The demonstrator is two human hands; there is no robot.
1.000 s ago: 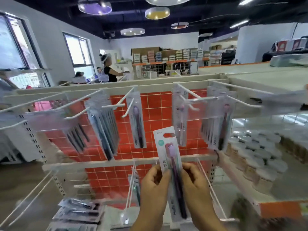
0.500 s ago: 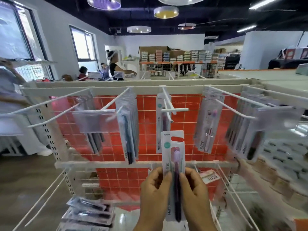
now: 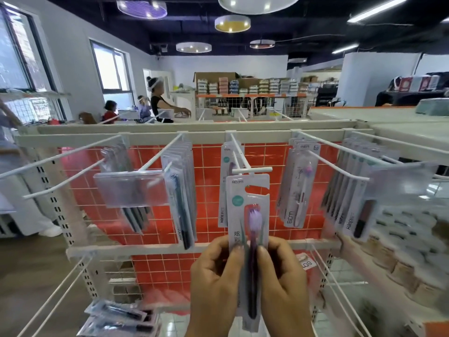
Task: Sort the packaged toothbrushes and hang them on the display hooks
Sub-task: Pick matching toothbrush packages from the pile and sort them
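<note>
I hold a white packaged toothbrush [image 3: 250, 203] with a purple head upright in front of me. My left hand [image 3: 213, 285] grips its left edge and my right hand [image 3: 281, 285] grips its right edge. The pack's hanging slot is just below the T-shaped tip of the middle display hook [image 3: 243, 164], which carries one matching pack [image 3: 224, 166] behind. Other hooks hold dark toothbrush packs [image 3: 182, 190], a pink-headed pack [image 3: 300, 188] and a full row of packs [image 3: 349, 195] at the right.
A clear price tag holder [image 3: 128, 188] hangs on the left hook. Loose toothbrush packs [image 3: 121, 317] lie on the lower shelf at bottom left. Empty lower hooks [image 3: 340, 283] stick out toward me. Stacked jars [image 3: 408, 239] fill the right shelf. People stand beyond the rack [image 3: 155, 136].
Both hands have lifted the pack upward and toward the middle hook, and my view has shifted so that this hook is centred.
</note>
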